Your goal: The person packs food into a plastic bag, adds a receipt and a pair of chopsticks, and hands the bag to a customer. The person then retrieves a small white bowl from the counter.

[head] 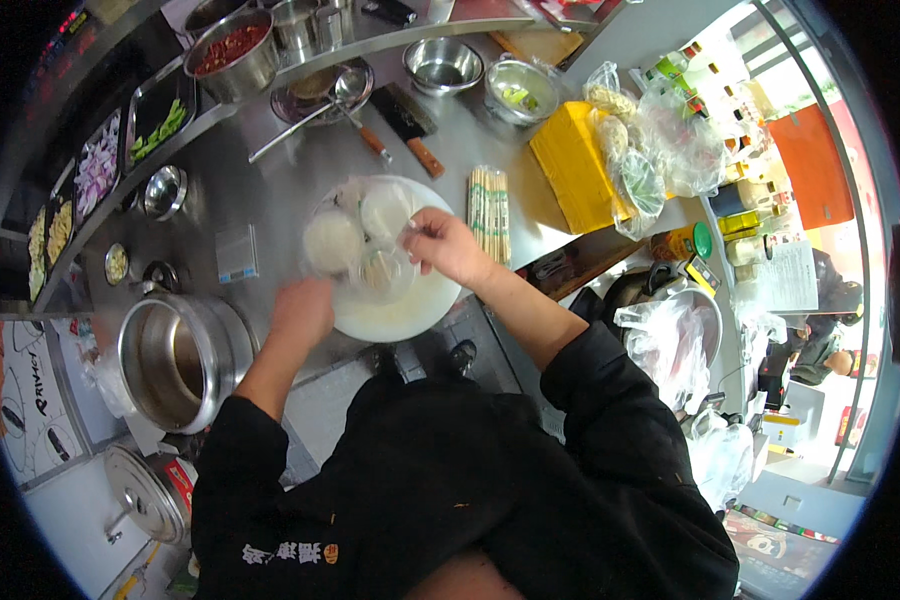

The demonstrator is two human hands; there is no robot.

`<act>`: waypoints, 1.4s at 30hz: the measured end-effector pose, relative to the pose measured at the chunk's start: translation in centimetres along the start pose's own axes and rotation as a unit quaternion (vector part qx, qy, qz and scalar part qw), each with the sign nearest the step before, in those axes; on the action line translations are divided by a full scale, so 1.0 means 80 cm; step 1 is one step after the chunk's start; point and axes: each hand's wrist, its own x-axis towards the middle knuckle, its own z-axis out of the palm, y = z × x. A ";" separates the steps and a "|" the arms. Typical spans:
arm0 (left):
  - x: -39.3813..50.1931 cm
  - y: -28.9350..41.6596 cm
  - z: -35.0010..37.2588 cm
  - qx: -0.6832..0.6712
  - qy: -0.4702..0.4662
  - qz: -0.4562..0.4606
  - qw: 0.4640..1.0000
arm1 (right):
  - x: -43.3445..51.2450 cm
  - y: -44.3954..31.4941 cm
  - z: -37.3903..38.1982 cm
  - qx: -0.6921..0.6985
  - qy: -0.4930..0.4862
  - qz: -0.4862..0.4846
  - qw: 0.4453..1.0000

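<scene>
A clear plastic bag (351, 196) sits on a round white cutting board (397, 321) at the counter's front edge. Inside it I make out a white round tub (333, 241), a second pale round tub (387, 211) and a small clear cup (379, 274) with something light in it. My right hand (450, 246) pinches the bag's right side between thumb and fingers. At the opposite side my left hand (302, 311) is closed on the bag's edge, slightly blurred, its fingertips hidden.
A digital scale (238, 253) and a deep metal pot (184, 364) stand left. Bundled wrapped chopsticks (488, 214) and a yellow box (576, 169) lie right. Behind are a cleaver (409, 120), a ladle (345, 88) and steel bowls (442, 66). A shelf with food trays (99, 161) borders the counter.
</scene>
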 end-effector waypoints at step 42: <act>-0.001 0.289 -0.071 -0.645 -0.159 0.056 0.745 | -0.328 -0.020 0.028 -0.207 0.236 -0.395 0.863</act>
